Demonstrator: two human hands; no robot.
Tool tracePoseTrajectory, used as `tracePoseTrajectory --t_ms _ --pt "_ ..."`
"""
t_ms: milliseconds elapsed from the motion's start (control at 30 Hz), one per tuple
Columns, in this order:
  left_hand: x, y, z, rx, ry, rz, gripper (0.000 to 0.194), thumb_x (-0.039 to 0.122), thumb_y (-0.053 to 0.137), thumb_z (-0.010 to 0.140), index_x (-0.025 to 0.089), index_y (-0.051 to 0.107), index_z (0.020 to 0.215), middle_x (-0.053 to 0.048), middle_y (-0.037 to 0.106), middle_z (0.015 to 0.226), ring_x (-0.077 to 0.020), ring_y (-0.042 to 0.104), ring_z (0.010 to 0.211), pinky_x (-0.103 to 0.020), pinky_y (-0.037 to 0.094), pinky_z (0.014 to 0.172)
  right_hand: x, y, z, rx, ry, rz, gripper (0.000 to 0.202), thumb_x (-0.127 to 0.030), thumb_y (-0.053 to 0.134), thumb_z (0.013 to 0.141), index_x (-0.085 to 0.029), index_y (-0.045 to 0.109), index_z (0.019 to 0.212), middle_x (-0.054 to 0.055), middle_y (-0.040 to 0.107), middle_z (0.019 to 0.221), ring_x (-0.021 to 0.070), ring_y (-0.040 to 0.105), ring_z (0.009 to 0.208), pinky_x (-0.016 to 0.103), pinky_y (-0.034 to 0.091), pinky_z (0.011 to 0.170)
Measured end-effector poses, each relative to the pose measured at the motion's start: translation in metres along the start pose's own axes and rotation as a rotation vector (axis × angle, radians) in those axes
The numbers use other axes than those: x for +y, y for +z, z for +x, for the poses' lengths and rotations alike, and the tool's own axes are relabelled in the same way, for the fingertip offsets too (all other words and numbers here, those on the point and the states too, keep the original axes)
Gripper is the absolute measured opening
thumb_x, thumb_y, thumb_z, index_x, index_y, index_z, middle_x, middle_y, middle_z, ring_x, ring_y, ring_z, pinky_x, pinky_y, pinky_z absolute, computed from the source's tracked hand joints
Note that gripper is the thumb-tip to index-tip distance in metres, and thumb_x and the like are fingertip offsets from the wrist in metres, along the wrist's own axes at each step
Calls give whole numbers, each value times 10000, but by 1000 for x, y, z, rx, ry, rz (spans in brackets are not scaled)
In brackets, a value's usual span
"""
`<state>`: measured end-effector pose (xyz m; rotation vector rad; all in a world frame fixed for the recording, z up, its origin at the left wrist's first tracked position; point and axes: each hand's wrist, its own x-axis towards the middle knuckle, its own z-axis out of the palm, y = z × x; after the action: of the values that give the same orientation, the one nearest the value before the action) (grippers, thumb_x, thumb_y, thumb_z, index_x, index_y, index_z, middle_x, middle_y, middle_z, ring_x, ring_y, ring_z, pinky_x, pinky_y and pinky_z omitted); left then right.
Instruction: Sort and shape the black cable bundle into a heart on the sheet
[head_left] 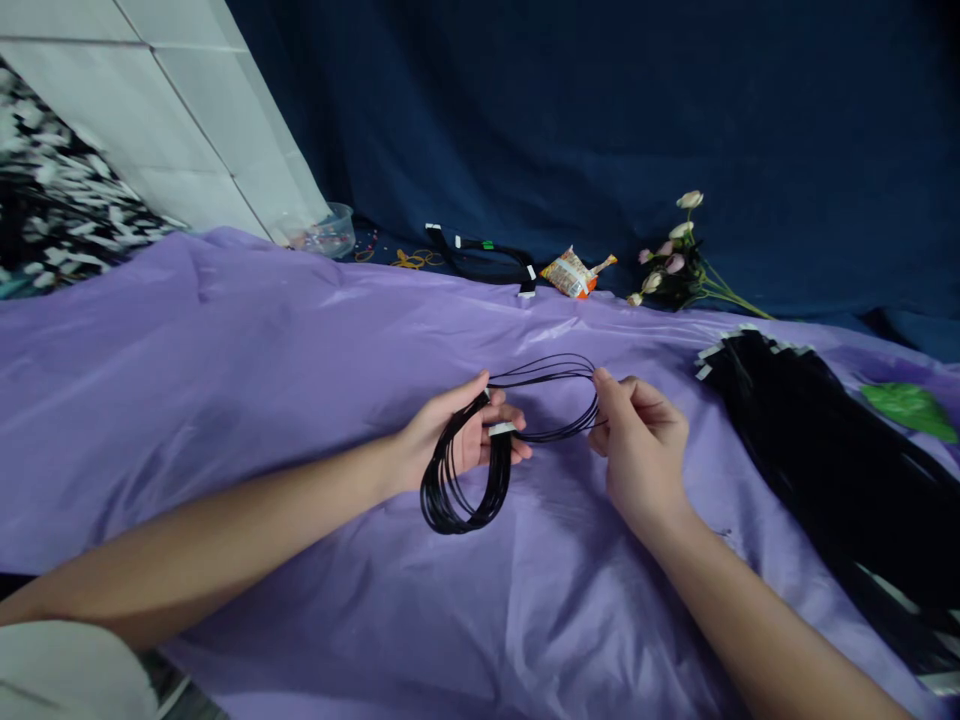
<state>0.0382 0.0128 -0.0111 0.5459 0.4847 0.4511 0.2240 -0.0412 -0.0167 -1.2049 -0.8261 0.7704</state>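
Holding black wire bundle [501, 470] in left hand [435, 415], with white connector [502, 429] at fingers and thick loop [457, 525] below palm. Pinching thinner loop [559, 436], right of palm, in right hand [643, 440].

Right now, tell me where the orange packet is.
In the head view, the orange packet lies right of centre, at the far edge of the purple cloth, between black cables and flowers.

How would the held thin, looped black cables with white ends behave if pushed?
The cables likely flex easily; their thin strands curve into loops. They seem springy, not limp: the loop between left hand and right hand bows open.
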Motion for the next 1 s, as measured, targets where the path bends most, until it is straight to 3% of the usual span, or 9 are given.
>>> tracePoseTrajectory --t_ms 267,467,533,633,700,767,867,1000 --pt "0 -1 1 -19 -1 -6 214 350 530 879 146 521 815 -58 634 865 -240 680 785 -351 478 810 6 -2 6 45 -99 -113 420 -523 597 833 -191 438 632 -84 315 479 54 267 394 225 255 385" --pt "1 -3 2 27 5 -39 181 317 526 879 147 518 816 -66 640 858 -248 687 771 -343 490 782 1 0 3 38 -74 -69 305 -433 653 817 -194 491 720 -72 350 537 58 290 406 228 259 387" --pt "2 -4 2 48 7 -49 183 324 531 877 150 524 821 -64 640 860 -256 688 778 -342 493 776 -3 -1 0 52 -210 -64 220 -347 675 805 -205 508 790 -60 370 597 65 312 429 234 276 396" --pt "3 -5 2 71 12 -65 196 343 548 868 153 537 818 -54 638 856 -254 685 787 -329 498 768 -9 -6 -6 15 -652 -226 158 -192 675 770 -218 526 819 -36 420 629 86 370 478 256 314 444" --pt "3 -5 2 76 14 -73 197 344 545 870 153 547 819 -53 641 858 -240 681 789 -314 498 761 -11 -11 -10 -141 -983 -401 171 -135 672 731 -215 548 818 -19 500 627 105 435 511 270 349 476" --pt "3 -5 2 74 26 -86 195 334 531 880 150 556 822 -58 649 864 -227 677 792 -308 496 762 -12 -14 -12 -357 -1213 -573 146 -143 663 725 -208 567 814 -19 550 616 109 464 509 277 364 479" --pt "3 -8 2 58 48 -125 201 329 514 891 147 567 826 -65 660 870 -230 678 809 -310 497 762 -12 -13 -12 -563 -1311 -777 20 -190 618 772 -196 599 770 -33 553 583 92 442 466 280 338 454" --pt "4 -9 0 17 26 -178 196 325 506 893 152 572 827 -57 669 889 -236 677 835 -303 500 752 -13 -6 -14 -590 -1301 -832 57 -202 618 800 -172 647 760 -26 586 604 83 456 468 275 348 453"
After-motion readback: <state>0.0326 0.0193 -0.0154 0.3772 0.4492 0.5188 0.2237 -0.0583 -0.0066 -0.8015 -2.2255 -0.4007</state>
